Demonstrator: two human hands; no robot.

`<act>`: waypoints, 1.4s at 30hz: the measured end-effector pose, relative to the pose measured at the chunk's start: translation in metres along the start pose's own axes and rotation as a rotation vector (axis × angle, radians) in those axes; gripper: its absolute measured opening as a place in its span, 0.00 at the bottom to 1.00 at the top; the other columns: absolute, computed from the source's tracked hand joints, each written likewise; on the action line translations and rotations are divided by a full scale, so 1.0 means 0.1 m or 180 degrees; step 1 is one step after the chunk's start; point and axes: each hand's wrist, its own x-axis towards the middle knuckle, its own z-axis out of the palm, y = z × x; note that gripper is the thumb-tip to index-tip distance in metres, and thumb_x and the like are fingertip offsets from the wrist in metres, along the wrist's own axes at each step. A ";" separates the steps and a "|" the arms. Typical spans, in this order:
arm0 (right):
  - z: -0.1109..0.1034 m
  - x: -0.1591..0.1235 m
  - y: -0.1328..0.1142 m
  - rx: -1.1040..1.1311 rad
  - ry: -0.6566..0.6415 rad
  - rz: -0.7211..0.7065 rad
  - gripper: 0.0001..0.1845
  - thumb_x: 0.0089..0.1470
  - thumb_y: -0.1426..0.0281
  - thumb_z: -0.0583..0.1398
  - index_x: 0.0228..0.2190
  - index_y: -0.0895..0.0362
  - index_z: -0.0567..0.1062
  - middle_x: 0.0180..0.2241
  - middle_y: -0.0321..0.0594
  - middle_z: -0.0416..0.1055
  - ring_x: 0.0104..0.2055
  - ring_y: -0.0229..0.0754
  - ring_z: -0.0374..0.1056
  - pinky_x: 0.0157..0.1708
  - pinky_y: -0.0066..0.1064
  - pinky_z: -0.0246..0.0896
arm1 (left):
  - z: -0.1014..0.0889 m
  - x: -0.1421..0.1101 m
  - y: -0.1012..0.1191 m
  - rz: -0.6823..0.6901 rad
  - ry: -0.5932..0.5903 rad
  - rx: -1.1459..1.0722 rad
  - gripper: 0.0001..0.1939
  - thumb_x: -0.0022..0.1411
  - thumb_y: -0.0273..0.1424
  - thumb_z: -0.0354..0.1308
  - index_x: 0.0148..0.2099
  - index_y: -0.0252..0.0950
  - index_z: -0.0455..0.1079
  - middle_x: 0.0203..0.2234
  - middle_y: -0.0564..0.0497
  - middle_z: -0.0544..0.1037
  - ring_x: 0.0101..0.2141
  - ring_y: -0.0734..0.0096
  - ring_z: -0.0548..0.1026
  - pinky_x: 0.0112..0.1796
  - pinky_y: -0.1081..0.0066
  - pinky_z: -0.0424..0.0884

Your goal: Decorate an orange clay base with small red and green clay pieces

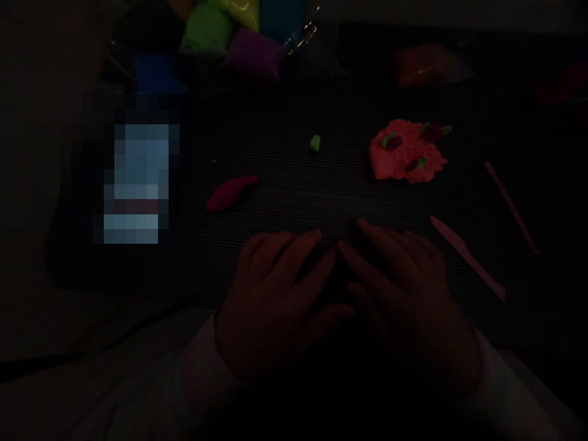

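In dim light my left hand (282, 294) and my right hand (404, 294) lie low over the dark table, fingers stretched and apart. Their index fingertips meet or nearly meet; whether anything small lies between them is too dark to tell. A dark pink, pointed piece of modelling clay (231, 193) rests beyond my left hand. A small green clay bit (315, 143) lies farther back. Past my right hand sits a lumpy orange clay piece (390, 164) bearing several small dark red and green pieces. A pink modelling knife (468, 258) lies right of that hand.
A thin pink stick tool (511, 207) lies at the right. Bagged clay fills the back left, including green (207, 29), purple (255, 54) and blue (158, 73) packs. An orange pack (425, 64) is at the back right. A bright pixelated screen (140, 177) stands out at left.
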 end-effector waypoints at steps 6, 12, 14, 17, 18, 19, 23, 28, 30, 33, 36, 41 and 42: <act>0.02 0.00 -0.01 -0.0059 0.0051 -0.0034 0.17 0.55 0.67 0.51 0.45 0.58 0.69 0.52 0.52 0.61 0.50 0.52 0.58 0.47 0.50 0.52 | -0.03 -0.04 0.00 0.0045 0.0057 0.0050 0.22 0.58 0.42 0.49 0.48 0.33 0.67 0.45 0.42 0.69 0.43 0.56 0.64 0.43 0.56 0.60; 0.03 -0.01 -0.03 -0.0078 0.0052 -0.0052 0.17 0.54 0.66 0.52 0.45 0.57 0.69 0.52 0.51 0.61 0.50 0.52 0.58 0.47 0.51 0.51 | -0.04 -0.06 0.00 0.0015 0.0104 0.0078 0.22 0.58 0.42 0.48 0.48 0.34 0.68 0.44 0.42 0.70 0.42 0.57 0.65 0.43 0.55 0.61; 0.03 -0.01 -0.03 -0.0061 0.0053 -0.0085 0.17 0.54 0.66 0.52 0.45 0.57 0.69 0.52 0.52 0.61 0.50 0.52 0.58 0.47 0.51 0.51 | -0.03 -0.05 0.00 0.0013 0.0095 0.0070 0.21 0.58 0.43 0.48 0.47 0.34 0.68 0.44 0.42 0.71 0.42 0.57 0.65 0.42 0.56 0.62; 0.02 -0.02 -0.04 0.0010 0.0039 -0.0135 0.18 0.54 0.66 0.52 0.46 0.57 0.69 0.52 0.52 0.61 0.50 0.52 0.58 0.47 0.51 0.51 | -0.03 -0.05 -0.01 0.0001 0.0117 0.0049 0.22 0.59 0.43 0.48 0.47 0.33 0.68 0.43 0.42 0.71 0.42 0.57 0.66 0.42 0.56 0.62; 0.02 -0.02 -0.04 0.0047 0.0033 -0.0154 0.18 0.54 0.66 0.52 0.46 0.57 0.69 0.52 0.52 0.60 0.50 0.52 0.57 0.47 0.51 0.51 | -0.03 -0.05 -0.01 0.0005 0.0128 0.0043 0.22 0.59 0.43 0.48 0.47 0.33 0.68 0.43 0.42 0.71 0.42 0.57 0.66 0.42 0.56 0.62; 0.01 -0.02 -0.03 0.0084 0.0030 -0.0169 0.18 0.54 0.66 0.52 0.46 0.57 0.68 0.52 0.53 0.60 0.50 0.52 0.57 0.47 0.51 0.51 | -0.03 -0.05 -0.01 0.0011 0.0132 0.0042 0.22 0.59 0.43 0.48 0.47 0.33 0.68 0.43 0.42 0.71 0.42 0.57 0.66 0.42 0.56 0.62; 0.00 -0.02 -0.02 0.0094 0.0056 -0.0117 0.18 0.55 0.68 0.52 0.46 0.60 0.68 0.52 0.54 0.60 0.51 0.52 0.57 0.47 0.51 0.52 | -0.03 -0.06 0.00 0.0016 0.0092 0.0064 0.22 0.58 0.43 0.49 0.48 0.33 0.68 0.44 0.42 0.71 0.42 0.57 0.66 0.42 0.55 0.62; 0.01 -0.01 -0.03 -0.0017 0.0045 -0.0078 0.17 0.55 0.66 0.52 0.44 0.60 0.70 0.51 0.53 0.61 0.50 0.53 0.58 0.47 0.51 0.52 | -0.02 -0.06 0.00 0.0006 0.0116 0.0082 0.22 0.58 0.44 0.48 0.47 0.34 0.68 0.44 0.42 0.71 0.42 0.57 0.66 0.42 0.55 0.62; 0.01 -0.02 -0.04 -0.0026 0.0033 -0.0087 0.17 0.55 0.66 0.52 0.45 0.58 0.69 0.51 0.52 0.61 0.50 0.53 0.58 0.47 0.51 0.52 | -0.02 -0.06 0.00 0.0012 0.0143 0.0073 0.22 0.58 0.44 0.48 0.47 0.33 0.68 0.43 0.42 0.71 0.42 0.57 0.66 0.42 0.55 0.62; 0.01 -0.02 -0.06 0.0013 -0.0013 -0.0116 0.18 0.54 0.66 0.52 0.46 0.56 0.69 0.52 0.51 0.61 0.50 0.52 0.57 0.48 0.51 0.51 | -0.02 -0.04 0.00 0.0009 0.0161 0.0068 0.21 0.58 0.43 0.48 0.45 0.33 0.69 0.43 0.43 0.71 0.42 0.57 0.66 0.42 0.56 0.62; 0.01 -0.02 -0.05 0.0057 -0.0035 -0.0136 0.18 0.54 0.66 0.53 0.46 0.56 0.69 0.52 0.51 0.61 0.51 0.51 0.57 0.48 0.50 0.51 | -0.04 -0.04 0.00 0.0037 0.0167 0.0058 0.20 0.58 0.42 0.49 0.45 0.33 0.69 0.42 0.43 0.71 0.42 0.59 0.66 0.42 0.57 0.62; 0.01 -0.02 -0.05 0.0095 -0.0025 -0.0145 0.18 0.54 0.66 0.53 0.46 0.56 0.69 0.52 0.50 0.61 0.51 0.51 0.57 0.49 0.50 0.51 | -0.08 -0.08 -0.01 0.0050 0.0186 0.0094 0.19 0.58 0.41 0.50 0.45 0.33 0.69 0.42 0.43 0.71 0.41 0.59 0.65 0.42 0.57 0.62; 0.01 -0.01 -0.05 0.0099 -0.0021 -0.0140 0.17 0.54 0.67 0.53 0.46 0.56 0.69 0.52 0.50 0.61 0.51 0.51 0.57 0.48 0.50 0.51 | -0.09 -0.09 -0.01 0.0034 0.0173 0.0101 0.19 0.58 0.41 0.50 0.45 0.34 0.69 0.43 0.43 0.71 0.42 0.59 0.65 0.43 0.57 0.62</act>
